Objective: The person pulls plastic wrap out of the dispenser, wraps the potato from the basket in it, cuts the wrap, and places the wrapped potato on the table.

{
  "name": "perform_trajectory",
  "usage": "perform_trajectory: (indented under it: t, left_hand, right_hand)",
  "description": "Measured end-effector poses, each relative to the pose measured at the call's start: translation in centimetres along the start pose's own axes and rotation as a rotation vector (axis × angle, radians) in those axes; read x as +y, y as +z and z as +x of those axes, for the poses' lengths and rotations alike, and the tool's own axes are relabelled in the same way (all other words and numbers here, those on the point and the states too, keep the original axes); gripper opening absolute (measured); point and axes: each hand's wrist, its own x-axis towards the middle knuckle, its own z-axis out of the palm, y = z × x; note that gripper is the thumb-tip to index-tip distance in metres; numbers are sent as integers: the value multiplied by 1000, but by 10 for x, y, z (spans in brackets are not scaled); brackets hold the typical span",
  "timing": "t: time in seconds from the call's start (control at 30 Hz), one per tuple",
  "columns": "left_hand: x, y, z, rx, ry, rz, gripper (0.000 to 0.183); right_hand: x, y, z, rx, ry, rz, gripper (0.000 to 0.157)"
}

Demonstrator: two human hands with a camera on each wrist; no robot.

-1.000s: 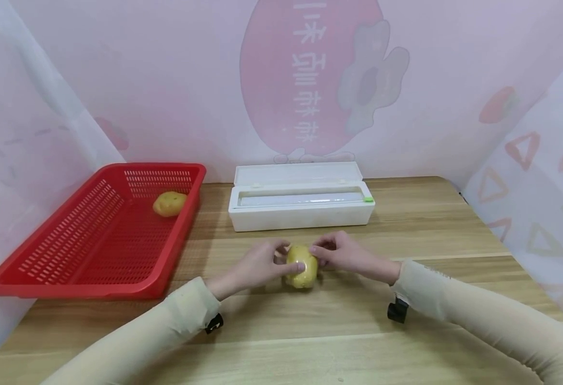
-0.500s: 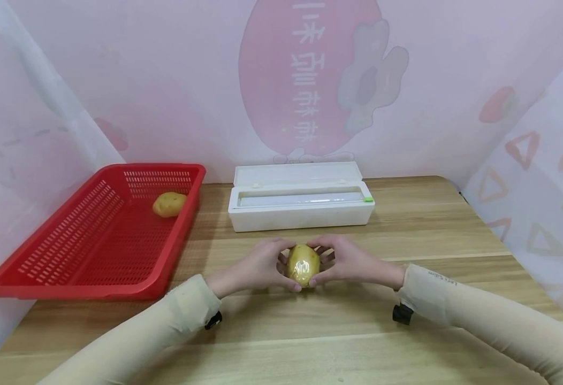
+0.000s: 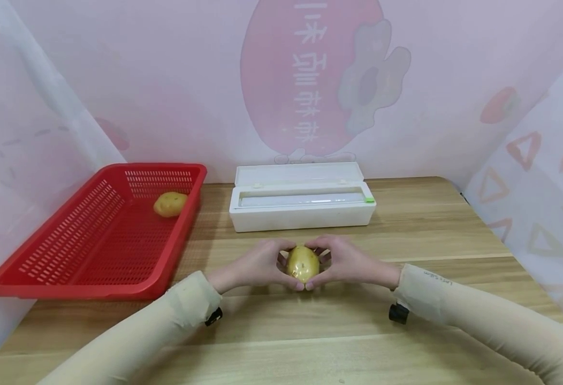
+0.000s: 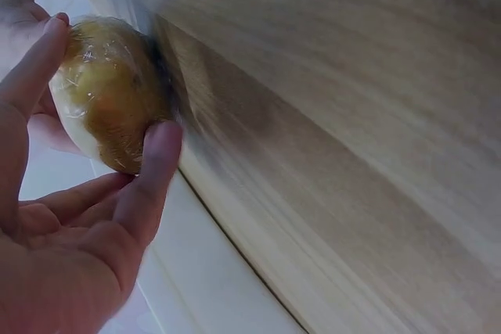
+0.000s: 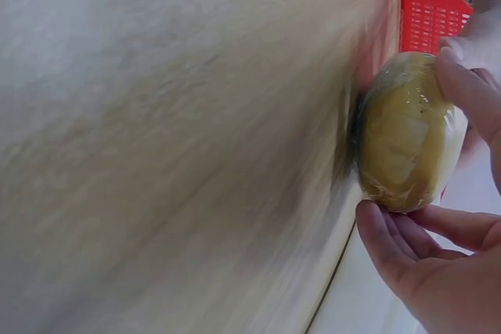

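A yellow potato [image 3: 303, 263] wrapped in shiny cling film is close over the table, between both hands. My left hand [image 3: 267, 264] grips its left side, thumb at the near end and fingers at the far end. From the right, my right hand [image 3: 341, 262] grips it in the same way, the two thumb tips almost meeting. In the left wrist view the film on the potato [image 4: 113, 91] shows creases and glints. The right wrist view has the wrapped potato [image 5: 407, 134] between thumb and fingers.
A red plastic basket [image 3: 166, 256] stands on the left with another potato [image 3: 170, 204] inside. Behind the hands lies a white cling film box [image 3: 303, 218], lid raised, a film roll [image 3: 303, 200] inside. The wooden table [image 3: 310, 347] meets a printed wall covering at the back.
One second ago the left thumb lay across the potato and the right fingers touched its upper right. Both hands now hold it from the sides, thumbs at its near end.
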Motion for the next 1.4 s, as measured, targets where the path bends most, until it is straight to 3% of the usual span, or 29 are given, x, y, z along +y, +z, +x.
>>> perform_trajectory:
  t: [0.27, 0.73, 1.4]
  left_hand:
    - [3, -1, 1, 0, -17, 14, 49]
    - [3, -1, 4, 2, -45, 17, 43]
    - [3, -4, 6, -31, -64, 3, 43]
  right_hand:
    - [1, 0, 2, -1, -1, -3, 71]
    - [-4, 0, 7, 32, 88, -23, 70]
    - [-9, 2, 7, 46, 153, -25, 76]
